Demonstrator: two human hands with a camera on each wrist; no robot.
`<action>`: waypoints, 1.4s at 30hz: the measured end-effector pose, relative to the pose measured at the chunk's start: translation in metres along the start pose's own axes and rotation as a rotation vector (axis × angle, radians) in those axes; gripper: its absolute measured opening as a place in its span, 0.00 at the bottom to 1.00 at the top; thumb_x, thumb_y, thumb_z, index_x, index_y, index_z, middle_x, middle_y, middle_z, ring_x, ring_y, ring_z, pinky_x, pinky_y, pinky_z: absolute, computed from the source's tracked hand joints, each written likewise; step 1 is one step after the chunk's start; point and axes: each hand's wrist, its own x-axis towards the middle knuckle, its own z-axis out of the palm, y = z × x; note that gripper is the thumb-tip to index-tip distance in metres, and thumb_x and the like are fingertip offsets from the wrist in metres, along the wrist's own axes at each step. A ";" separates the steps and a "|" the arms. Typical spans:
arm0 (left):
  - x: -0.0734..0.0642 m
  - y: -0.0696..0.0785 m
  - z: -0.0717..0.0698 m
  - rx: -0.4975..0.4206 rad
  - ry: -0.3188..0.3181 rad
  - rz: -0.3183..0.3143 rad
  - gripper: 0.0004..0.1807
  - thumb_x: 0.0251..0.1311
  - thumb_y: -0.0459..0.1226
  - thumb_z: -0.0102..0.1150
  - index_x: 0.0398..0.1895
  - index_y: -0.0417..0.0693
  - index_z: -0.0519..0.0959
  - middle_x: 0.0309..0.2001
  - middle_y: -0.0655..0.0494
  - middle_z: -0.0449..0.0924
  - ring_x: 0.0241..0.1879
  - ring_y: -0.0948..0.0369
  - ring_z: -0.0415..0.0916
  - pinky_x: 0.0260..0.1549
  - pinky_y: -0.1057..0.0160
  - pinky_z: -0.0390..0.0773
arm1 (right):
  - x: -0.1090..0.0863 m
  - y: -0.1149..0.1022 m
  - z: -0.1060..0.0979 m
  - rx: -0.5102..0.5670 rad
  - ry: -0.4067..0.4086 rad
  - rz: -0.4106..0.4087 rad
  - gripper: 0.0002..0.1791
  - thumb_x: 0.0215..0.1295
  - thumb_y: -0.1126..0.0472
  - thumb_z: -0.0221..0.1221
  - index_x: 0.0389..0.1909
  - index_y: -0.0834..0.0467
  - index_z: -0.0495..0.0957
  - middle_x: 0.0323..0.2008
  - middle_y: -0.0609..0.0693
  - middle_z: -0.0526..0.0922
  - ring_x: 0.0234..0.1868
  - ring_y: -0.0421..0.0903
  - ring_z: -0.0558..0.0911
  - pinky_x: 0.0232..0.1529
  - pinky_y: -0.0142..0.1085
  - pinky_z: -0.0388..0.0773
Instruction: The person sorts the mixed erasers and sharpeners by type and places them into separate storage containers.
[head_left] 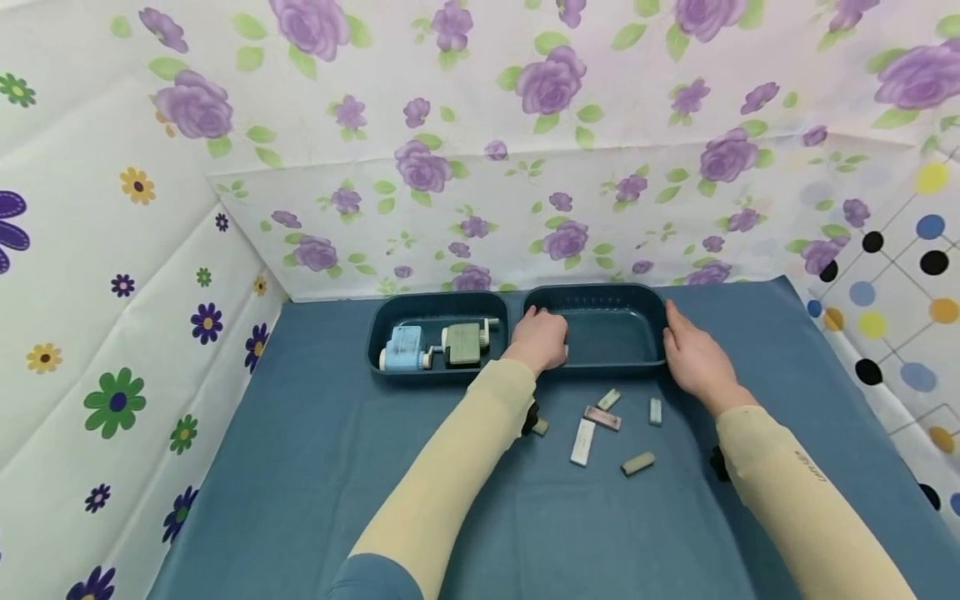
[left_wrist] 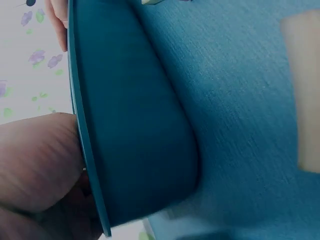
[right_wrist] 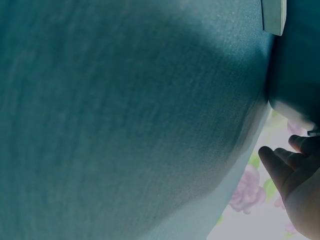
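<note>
I'm standing at what looks like a small tabletop booth, screened off with printed sheets; whether it sits in a home, a studio or a workshop, I can't tell. The blue cloth [head_left: 577, 533] is spread as the working surface, enclosed on three sides. Past its far edge rises a creased white sheet of purple roses [head_left: 480, 179]; along its left edge hangs a sheet of scattered daisy-like blooms [head_left: 67, 308]; along its right, one of coloured dots and thin lines [head_left: 896, 308]. On the cloth sit two dark trays [head_left: 607, 369] and some small blocks [head_left: 582, 442].
</note>
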 end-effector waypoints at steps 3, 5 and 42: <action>-0.005 -0.005 0.000 -0.024 0.030 0.001 0.11 0.76 0.48 0.66 0.52 0.56 0.90 0.57 0.60 0.88 0.80 0.52 0.60 0.82 0.52 0.49 | 0.000 -0.001 0.001 0.002 0.012 -0.005 0.35 0.90 0.53 0.35 0.88 0.60 0.37 0.84 0.67 0.47 0.80 0.72 0.56 0.74 0.70 0.58; -0.010 -0.008 -0.001 -0.064 0.057 0.001 0.18 0.76 0.51 0.65 0.60 0.54 0.88 0.65 0.59 0.84 0.82 0.52 0.57 0.82 0.53 0.48 | 0.000 -0.002 0.000 -0.001 0.022 -0.006 0.35 0.90 0.53 0.35 0.88 0.60 0.37 0.84 0.68 0.48 0.79 0.72 0.57 0.74 0.70 0.59; -0.146 -0.016 0.050 -0.203 0.188 -0.102 0.18 0.72 0.56 0.66 0.37 0.53 0.88 0.25 0.57 0.76 0.32 0.54 0.79 0.41 0.48 0.87 | 0.001 -0.001 0.003 0.003 0.005 0.007 0.35 0.91 0.51 0.33 0.88 0.59 0.36 0.84 0.68 0.47 0.79 0.73 0.56 0.73 0.70 0.58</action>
